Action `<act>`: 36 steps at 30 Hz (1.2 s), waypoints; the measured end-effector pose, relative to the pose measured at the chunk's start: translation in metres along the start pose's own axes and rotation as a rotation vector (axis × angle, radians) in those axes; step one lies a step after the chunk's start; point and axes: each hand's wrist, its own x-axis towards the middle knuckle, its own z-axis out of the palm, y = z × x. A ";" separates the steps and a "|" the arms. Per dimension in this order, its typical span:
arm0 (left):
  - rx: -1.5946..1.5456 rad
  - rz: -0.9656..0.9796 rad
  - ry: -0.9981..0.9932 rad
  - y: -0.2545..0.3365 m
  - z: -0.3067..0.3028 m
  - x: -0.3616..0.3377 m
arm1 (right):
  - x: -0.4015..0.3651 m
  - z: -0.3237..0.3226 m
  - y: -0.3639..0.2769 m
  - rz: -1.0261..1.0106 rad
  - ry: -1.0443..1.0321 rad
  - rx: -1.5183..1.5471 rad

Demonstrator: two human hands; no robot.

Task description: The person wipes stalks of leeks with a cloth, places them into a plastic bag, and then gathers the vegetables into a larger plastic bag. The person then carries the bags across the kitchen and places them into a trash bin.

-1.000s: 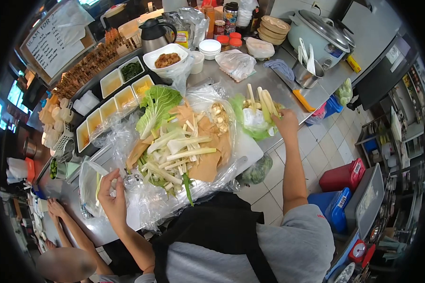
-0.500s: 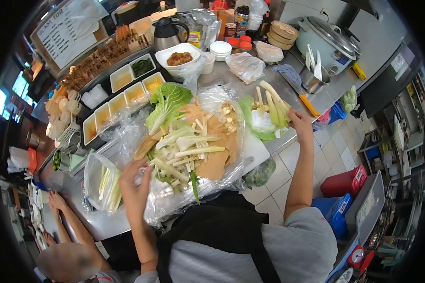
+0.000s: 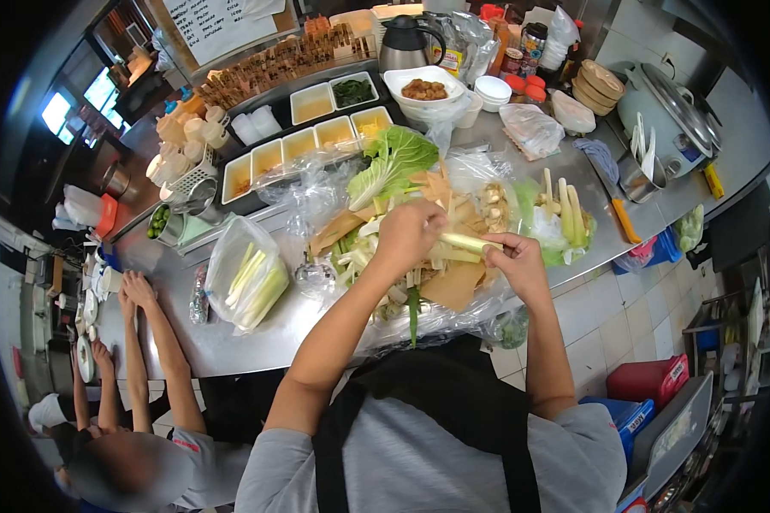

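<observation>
A pale green-white stalk [image 3: 470,243] is held over a pile of trimmings, its right end pinched in my right hand [image 3: 519,261]. At the stalk's left end is my left hand [image 3: 411,235], fingers closed together; whether they grip the stalk is hidden. Below lie cut stalks and peelings on brown paper [image 3: 453,289] and clear plastic, with a leafy green [image 3: 395,167] at the back. Several peeled stalks [image 3: 565,209] rest on a green and white bag at the right. An open plastic bag [image 3: 246,272] with more stalks stands at the left.
Sauce containers [image 3: 301,147] line the back, with a thermos [image 3: 409,44] and a white bowl [image 3: 423,91] behind. An orange-handled knife [image 3: 624,221] lies at the right edge near a pot of utensils [image 3: 640,175]. A co-worker's hands [image 3: 137,291] rest on the counter at left.
The view has shifted left. My right hand has come from the stalks at the right to the middle with one stalk. My left hand has moved over the pile to meet it.
</observation>
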 end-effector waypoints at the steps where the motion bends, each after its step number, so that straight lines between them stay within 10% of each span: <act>1: 0.004 -0.001 -0.006 -0.010 0.001 -0.001 | 0.000 -0.001 0.006 -0.007 0.010 0.004; 5: -0.567 -0.670 0.458 -0.052 -0.014 0.003 | -0.007 -0.013 0.017 -0.011 0.092 0.039; 9: -0.864 -0.589 0.534 -0.069 -0.050 -0.007 | -0.014 -0.037 0.031 0.062 0.152 0.053; 14: 0.022 -0.351 -0.008 -0.043 -0.049 -0.031 | -0.015 -0.041 0.027 0.167 0.154 0.396; 18: 0.122 -0.298 0.057 -0.032 -0.027 -0.035 | -0.006 -0.039 0.034 0.258 0.079 0.593; 30: -1.454 -0.519 0.175 -0.012 -0.014 -0.036 | 0.008 0.058 0.037 0.527 -0.624 1.411; 36: -0.970 -0.494 0.131 -0.035 -0.017 -0.052 | 0.027 0.064 0.026 0.426 -0.460 1.188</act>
